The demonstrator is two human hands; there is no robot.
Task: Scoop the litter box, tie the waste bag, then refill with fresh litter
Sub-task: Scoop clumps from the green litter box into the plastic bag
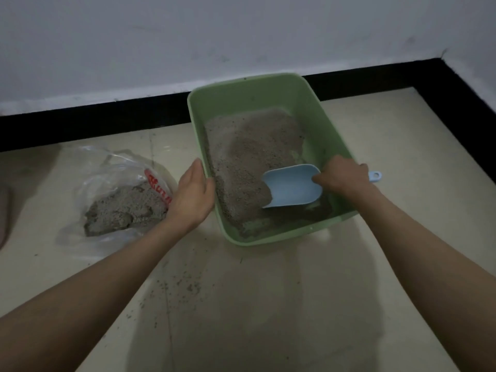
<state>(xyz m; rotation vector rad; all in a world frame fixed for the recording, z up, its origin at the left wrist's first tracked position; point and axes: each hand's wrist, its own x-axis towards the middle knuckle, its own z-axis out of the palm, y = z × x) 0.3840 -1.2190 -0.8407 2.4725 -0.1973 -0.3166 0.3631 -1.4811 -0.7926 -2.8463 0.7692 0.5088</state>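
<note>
Well, the green litter box [268, 95] sits on the tiled floor [268, 304] near the wall, and the left hand [192, 194] steadies it, fingers loosely wrapped on the near-left rim. The right hand [342, 178] grips the blue scoop [291, 187] by its handle, blade pushed into the grey litter [247, 162]. That litter looks loose and fairly heavy — likely to spill off a tilted scoop. The clear waste bag [118, 191] lies open on the left, soft and floppy; best taken by its loops. Dim light hides the box's near corner — dark clumps there, I cannot tell what.
</note>
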